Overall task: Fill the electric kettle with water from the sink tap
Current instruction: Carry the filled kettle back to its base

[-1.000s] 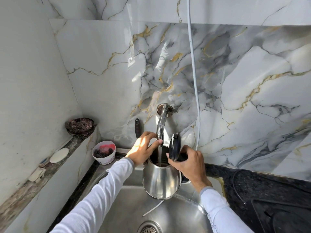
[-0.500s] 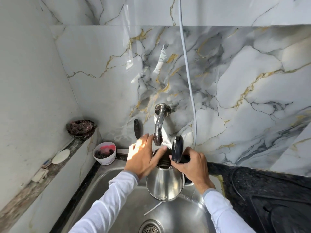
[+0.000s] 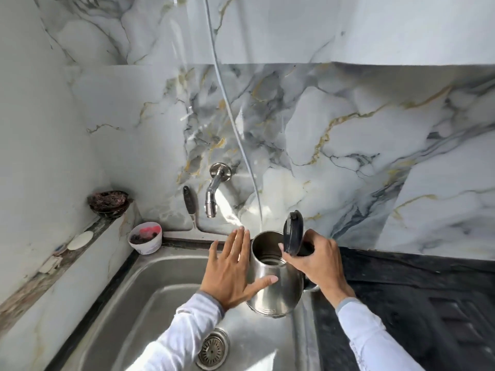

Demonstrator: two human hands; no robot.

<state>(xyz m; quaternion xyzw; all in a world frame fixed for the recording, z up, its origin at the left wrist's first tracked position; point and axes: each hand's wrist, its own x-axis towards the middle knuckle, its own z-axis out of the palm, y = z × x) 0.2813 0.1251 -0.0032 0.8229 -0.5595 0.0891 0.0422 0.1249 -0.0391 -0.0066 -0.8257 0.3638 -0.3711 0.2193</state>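
Note:
The steel electric kettle (image 3: 276,290) hangs over the right side of the sink (image 3: 150,303), its black lid (image 3: 293,232) standing open, with water visible inside. My right hand (image 3: 318,263) grips its handle on the right. My left hand (image 3: 233,269) lies flat against the kettle's left side, fingers spread and thumb across the steel wall. The chrome tap (image 3: 214,188) juts from the marble wall, up and to the left of the kettle, with no stream showing.
A white cable (image 3: 233,124) hangs down the wall behind the kettle. A black-handled tool (image 3: 189,200) leans beside the tap. A white cup (image 3: 146,238) sits at the sink's back left corner, a dark bowl (image 3: 108,203) on the ledge. Black counter (image 3: 415,290) lies right; drain (image 3: 213,349) below.
The water stream has stopped. My left hand left the tap and came down onto the kettle's side. The kettle moved right, out from under the spout.

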